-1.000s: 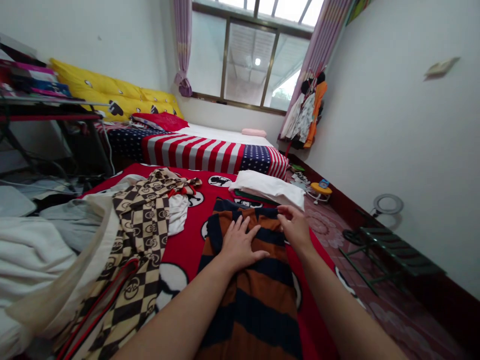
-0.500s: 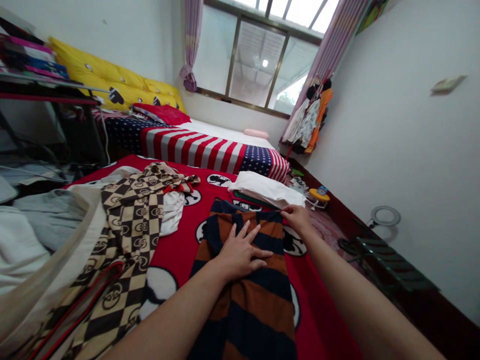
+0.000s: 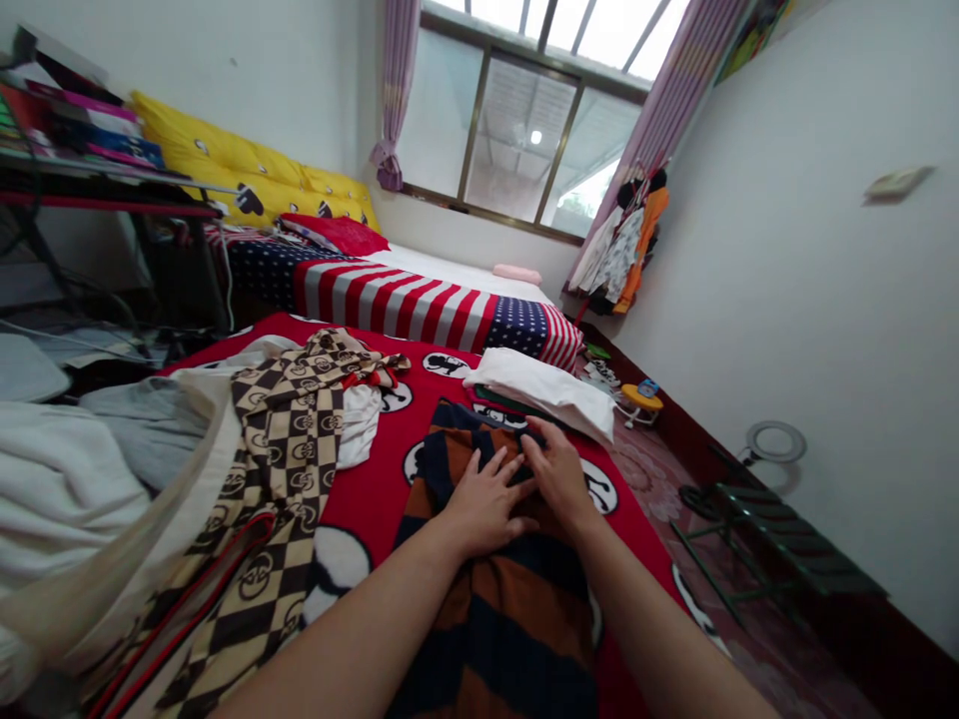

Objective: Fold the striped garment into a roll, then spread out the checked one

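Note:
A navy-and-brown striped garment (image 3: 494,639) lies lengthwise on the red blanket in front of me. My left hand (image 3: 483,504) rests flat on it, fingers spread. Close by on the right, my right hand (image 3: 555,474) touches the garment's upper part, its fingers stretched out and slightly bent over the cloth. Dark fabric shows folded inward beneath that hand; its palm side is hidden. Beyond my hands is a folded white cloth (image 3: 543,384) on top of other folded pieces. A tan-and-brown checkered garment (image 3: 289,449) lies crumpled to the left.
The red blanket (image 3: 367,504) with white-and-black patches covers the surface. White and grey clothes (image 3: 64,464) heap up at the far left. A bed (image 3: 405,300) with a stars-and-stripes cover stands behind. At right are a dark green rack (image 3: 794,539) and a small yellow stool (image 3: 642,396).
My right hand has moved left from the garment's upper right corner, bringing that edge inward beside my left hand. Its pinch has loosened. My left hand stays pressed on the cloth.

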A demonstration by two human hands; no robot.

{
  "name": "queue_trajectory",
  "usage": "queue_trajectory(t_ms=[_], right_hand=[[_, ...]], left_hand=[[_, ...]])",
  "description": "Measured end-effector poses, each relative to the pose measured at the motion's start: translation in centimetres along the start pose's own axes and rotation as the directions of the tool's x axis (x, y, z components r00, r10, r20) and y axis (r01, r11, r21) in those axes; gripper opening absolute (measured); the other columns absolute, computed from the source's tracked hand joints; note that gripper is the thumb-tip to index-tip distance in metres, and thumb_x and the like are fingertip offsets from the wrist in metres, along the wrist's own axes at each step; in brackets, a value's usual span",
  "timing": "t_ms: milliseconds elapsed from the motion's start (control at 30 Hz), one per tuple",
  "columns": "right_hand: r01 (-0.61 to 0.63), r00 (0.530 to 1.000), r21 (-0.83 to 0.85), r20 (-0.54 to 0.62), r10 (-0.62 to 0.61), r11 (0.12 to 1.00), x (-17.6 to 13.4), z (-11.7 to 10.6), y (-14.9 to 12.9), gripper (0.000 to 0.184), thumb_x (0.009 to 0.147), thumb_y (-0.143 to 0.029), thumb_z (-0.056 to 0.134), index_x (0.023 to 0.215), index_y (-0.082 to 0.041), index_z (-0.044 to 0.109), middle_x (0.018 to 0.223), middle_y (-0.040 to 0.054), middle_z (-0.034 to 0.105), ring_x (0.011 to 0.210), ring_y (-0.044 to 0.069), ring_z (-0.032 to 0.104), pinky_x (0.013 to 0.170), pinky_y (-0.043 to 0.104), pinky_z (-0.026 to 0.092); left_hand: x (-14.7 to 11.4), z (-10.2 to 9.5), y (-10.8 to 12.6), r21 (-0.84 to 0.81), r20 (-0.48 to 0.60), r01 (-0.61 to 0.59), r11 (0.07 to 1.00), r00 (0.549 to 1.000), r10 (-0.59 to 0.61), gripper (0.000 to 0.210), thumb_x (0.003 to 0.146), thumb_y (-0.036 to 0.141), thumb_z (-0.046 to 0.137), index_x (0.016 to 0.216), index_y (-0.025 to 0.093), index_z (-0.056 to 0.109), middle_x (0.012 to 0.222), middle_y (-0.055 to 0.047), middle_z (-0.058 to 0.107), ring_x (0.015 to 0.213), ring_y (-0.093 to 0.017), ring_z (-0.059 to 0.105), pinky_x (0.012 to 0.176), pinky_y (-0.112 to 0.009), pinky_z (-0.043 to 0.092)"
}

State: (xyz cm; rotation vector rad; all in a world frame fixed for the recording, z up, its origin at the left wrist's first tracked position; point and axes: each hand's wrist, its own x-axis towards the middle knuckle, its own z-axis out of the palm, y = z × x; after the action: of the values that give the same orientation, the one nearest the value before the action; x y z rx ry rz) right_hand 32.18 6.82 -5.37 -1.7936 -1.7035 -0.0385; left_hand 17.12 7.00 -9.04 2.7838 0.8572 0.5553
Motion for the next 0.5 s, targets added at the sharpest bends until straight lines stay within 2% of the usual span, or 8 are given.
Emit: queue_trajectory(t_ms=[67, 100, 167, 233, 333, 433, 500], right_hand=[[0.021, 0.993, 0.132, 0.114, -0.036, 0.991, -1.6, 0.8, -0.2, 0.045, 0.095, -0.037, 0.033, 0.131, -0.016, 0.051, 0.134, 0.0075, 0.055, 0.124, 0.015, 0.05, 0.106, 0.029, 0.036], [-0.001, 0.986, 0.122, 0.167, -0.02, 0.993, -2.3, 1.2, -0.1, 0.047, 0.096, -0.039, 0.031, 0.132, -0.016, 0.05, 0.138, 0.0077, 0.052, 0.128, 0.017, 0.046, 0.11, 0.034, 0.031], [-0.073, 0.97, -0.043, 0.231, 0.081, 0.996, -3.1, 1.7, 0.6, 0.048, 0.096, -0.039, 0.031, 0.135, -0.018, 0.048, 0.145, 0.0056, 0.043, 0.137, 0.022, 0.034, 0.114, 0.048, 0.02], [-0.127, 0.955, -0.219, 0.238, 0.179, 0.968, -3.3, 1.8, 1.2, 0.05, 0.096, -0.04, 0.032, 0.14, -0.02, 0.043, 0.151, 0.0029, 0.034, 0.142, 0.025, 0.022, 0.112, 0.057, 0.014], [-0.161, 0.937, -0.333, 0.244, 0.25, 0.929, -3.1, 1.7, 1.5, 0.055, 0.096, -0.043, 0.03, 0.146, -0.02, 0.033, 0.154, 0.0008, 0.024, 0.144, 0.024, 0.016, 0.112, 0.057, 0.017], [-0.173, 0.927, -0.372, 0.252, 0.278, 0.912, -3.0, 1.5, 1.2, 0.057, 0.096, -0.046, 0.027, 0.147, -0.021, 0.03, 0.155, -0.0008, 0.021, 0.144, 0.023, 0.014, 0.113, 0.056, 0.015], [-0.186, 0.924, -0.388, 0.244, 0.295, 0.903, -3.0, 1.6, 1.1, 0.059, 0.096, -0.048, 0.026, 0.148, -0.02, 0.029, 0.156, -0.0005, 0.019, 0.144, 0.022, 0.014, 0.113, 0.056, 0.015]], left_hand=[[0.0, 0.1, 0.1, -0.003, -0.014, 0.042, 0.999, 0.999, -0.042, 0.067, 0.087, 0.058, 0.046, 0.144, 0.023, 0.036, 0.153, -0.016, 0.028, 0.142, -0.03, 0.022, 0.113, -0.057, 0.018], [0.0, 0.1, 0.1, -0.006, -0.023, 0.062, 0.998, 0.998, -0.062, 0.067, 0.088, 0.056, 0.045, 0.144, 0.02, 0.036, 0.153, -0.016, 0.028, 0.142, -0.029, 0.022, 0.114, -0.053, 0.018], [0.0, -0.1, -0.2, -0.009, -0.037, 0.103, 0.995, 0.994, -0.104, 0.06, 0.091, 0.053, 0.042, 0.142, 0.02, 0.041, 0.153, -0.014, 0.029, 0.142, -0.027, 0.023, 0.115, -0.047, 0.02], [0.0, -0.6, -1.1, 0.001, -0.033, 0.165, 0.986, 0.986, -0.165, 0.055, 0.092, 0.054, 0.037, 0.138, 0.024, 0.047, 0.152, -0.011, 0.032, 0.141, -0.026, 0.025, 0.115, -0.045, 0.02], [-0.3, -1.9, -3.4, 0.061, -0.007, 0.298, 0.953, 0.955, -0.298, 0.058, 0.092, 0.06, 0.032, 0.139, 0.029, 0.046, 0.153, -0.008, 0.031, 0.142, -0.027, 0.022, 0.115, -0.05, 0.016], [-0.8, -2.8, -5.8, 0.1, 0.037, 0.406, 0.909, 0.911, -0.411, 0.062, 0.09, 0.063, 0.03, 0.143, 0.033, 0.038, 0.156, -0.004, 0.023, 0.144, -0.029, 0.014, 0.113, -0.059, 0.01], [-1.1, -3.1, -6.5, 0.089, 0.051, 0.449, 0.889, 0.889, -0.455, 0.062, 0.09, 0.063, 0.029, 0.144, 0.033, 0.035, 0.156, -0.002, 0.021, 0.144, -0.029, 0.012, 0.111, -0.063, 0.008]])
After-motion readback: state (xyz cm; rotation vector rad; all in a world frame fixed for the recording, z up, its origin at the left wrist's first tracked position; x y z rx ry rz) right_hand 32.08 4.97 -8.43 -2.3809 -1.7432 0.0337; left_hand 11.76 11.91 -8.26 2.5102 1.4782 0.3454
